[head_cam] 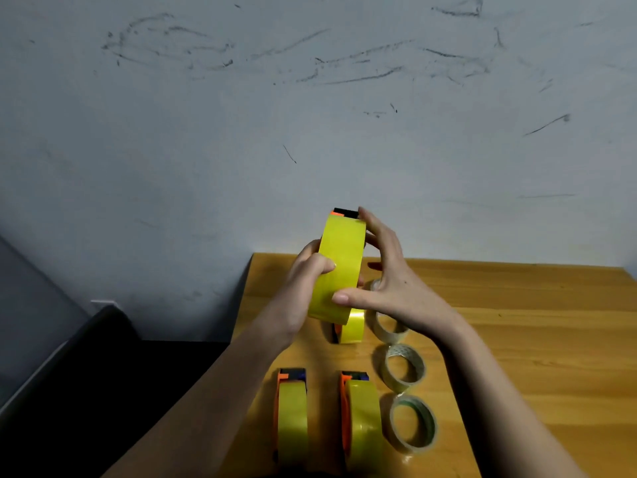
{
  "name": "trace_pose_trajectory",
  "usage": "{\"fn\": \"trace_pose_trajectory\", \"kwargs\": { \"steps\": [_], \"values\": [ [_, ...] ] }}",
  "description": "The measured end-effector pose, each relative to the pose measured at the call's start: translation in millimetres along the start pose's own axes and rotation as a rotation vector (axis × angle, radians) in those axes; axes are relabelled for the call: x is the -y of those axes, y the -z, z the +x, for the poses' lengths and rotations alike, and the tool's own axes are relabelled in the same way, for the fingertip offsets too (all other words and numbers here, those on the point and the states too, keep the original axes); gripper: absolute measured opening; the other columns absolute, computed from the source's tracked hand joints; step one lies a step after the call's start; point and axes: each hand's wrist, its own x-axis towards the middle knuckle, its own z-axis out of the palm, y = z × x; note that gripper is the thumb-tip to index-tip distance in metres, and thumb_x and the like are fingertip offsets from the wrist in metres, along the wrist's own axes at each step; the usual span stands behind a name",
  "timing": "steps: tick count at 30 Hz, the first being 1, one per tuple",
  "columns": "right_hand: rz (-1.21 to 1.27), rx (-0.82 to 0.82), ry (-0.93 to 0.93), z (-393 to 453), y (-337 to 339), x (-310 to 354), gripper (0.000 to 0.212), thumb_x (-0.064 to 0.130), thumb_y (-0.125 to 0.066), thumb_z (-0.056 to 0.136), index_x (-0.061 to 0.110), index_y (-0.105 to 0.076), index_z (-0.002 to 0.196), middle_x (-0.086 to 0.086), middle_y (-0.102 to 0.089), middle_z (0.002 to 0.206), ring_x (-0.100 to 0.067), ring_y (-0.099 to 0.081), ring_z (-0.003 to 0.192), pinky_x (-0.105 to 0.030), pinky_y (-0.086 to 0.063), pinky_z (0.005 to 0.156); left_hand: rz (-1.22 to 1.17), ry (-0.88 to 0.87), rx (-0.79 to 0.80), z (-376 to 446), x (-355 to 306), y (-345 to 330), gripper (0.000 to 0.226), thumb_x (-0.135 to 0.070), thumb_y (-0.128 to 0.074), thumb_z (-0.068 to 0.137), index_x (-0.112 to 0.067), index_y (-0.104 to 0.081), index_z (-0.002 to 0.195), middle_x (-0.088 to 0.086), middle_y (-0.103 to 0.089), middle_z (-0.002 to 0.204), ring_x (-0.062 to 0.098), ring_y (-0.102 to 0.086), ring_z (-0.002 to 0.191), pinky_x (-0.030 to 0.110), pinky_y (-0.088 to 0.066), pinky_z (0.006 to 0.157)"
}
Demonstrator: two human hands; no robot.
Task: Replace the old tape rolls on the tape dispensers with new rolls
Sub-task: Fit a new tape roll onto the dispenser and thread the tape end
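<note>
Both hands hold a yellow-taped dispenser above the table's far-left corner: left hand grips it, right hand pinches it (bare wood lies rightward).

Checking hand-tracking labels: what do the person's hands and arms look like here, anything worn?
Two bare forearms enter from the bottom edge. No sleeves show, and there are no gloves, rings, watch or bands on the left hand or right hand. Fingernails look short and unpainted. Slim fingers; no markings that I can make out.
</note>
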Motion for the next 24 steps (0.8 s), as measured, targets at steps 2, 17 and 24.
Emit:
{"fn": "trace_pose_trajectory", "kwargs": {
  "steps": [2, 17, 24],
  "values": [
    [0.048, 0.000, 0.007, -3, -2, -1, 0.117, 0.065, -0.075, 0.054, 0.043, -0.011, 0.149, 0.013, -0.021, 0.151, -0.003, -0.025, 0.141, -0.044, -0.034, 0.114, 0.011, 0.003, -0.002, -1, 0, -1, 0.057, -0.045, -0.051, 0.060, -0.016, -0.057, 0.109, 0.032, -0.058, 0.103, 0.043, -0.056, 0.093, 0.065, -0.043, 0.087],
    [-0.241, -0.182, 0.288, -16, -9, -6, 0.119, 0.062, -0.083, 0.052, 0.036, -0.018, 0.148, 0.002, -0.016, 0.156, -0.007, -0.018, 0.145, -0.024, -0.031, 0.113, -0.133, 0.014, 0.044, 1, -5, -5, 0.038, -0.032, -0.040, 0.074, -0.008, -0.062, 0.092, 0.017, -0.063, 0.076, 0.032, -0.057, 0.069, 0.047, -0.044, 0.078],
    [-0.164, -0.179, 0.264, -17, -10, -4, 0.116, 0.062, -0.083, 0.051, 0.037, -0.021, 0.146, 0.008, -0.019, 0.149, -0.006, -0.022, 0.143, -0.037, -0.042, 0.108, -0.057, 0.005, 0.021, -3, -7, -2, 0.058, -0.044, -0.051, 0.061, -0.014, -0.057, 0.110, 0.035, -0.057, 0.101, 0.052, -0.055, 0.091, 0.068, -0.039, 0.094]
  ]
}}
